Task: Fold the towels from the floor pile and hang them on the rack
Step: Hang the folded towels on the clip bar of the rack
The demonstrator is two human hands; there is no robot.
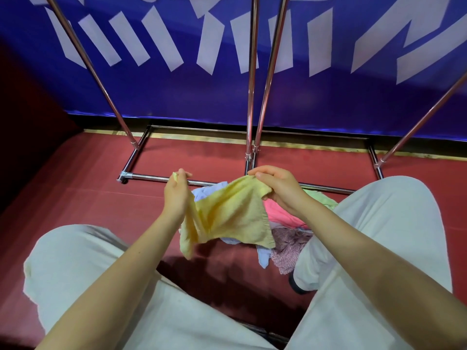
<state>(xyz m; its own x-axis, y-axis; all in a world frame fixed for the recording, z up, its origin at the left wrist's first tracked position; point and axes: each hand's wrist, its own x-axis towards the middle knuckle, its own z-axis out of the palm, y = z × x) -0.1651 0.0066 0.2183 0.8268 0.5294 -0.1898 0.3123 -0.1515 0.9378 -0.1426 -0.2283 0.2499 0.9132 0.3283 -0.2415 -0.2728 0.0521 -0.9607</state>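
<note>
1. Both grips are closed on one yellow towel [232, 213]: the left hand [176, 195] pinches a corner between thumb and fingertips at about 9 o'clock of the cloth, and the right hand [278, 188] holds the top edge at about 1 o'clock with its fingers curled over it.
2. Between them the towel hangs slack in the air, above the floor [88, 188] and between the person's knees, its top edge running left to right and sagging in the middle.
3. Its lower edge falls toward 6 o'clock, and the left side is bunched into a hanging fold.
4. Under it lies the pile [285, 228] of pink, blue, green and patterned cloths, at about 5 o'clock from the right hand.
5. Beyond, at 12 o'clock, stands the rack [251, 79] with its metal poles and floor frame.
6. My judgement: the fold depends on the top edge being pulled straight, so the hands likely need to draw apart first; both are equally near.
</note>
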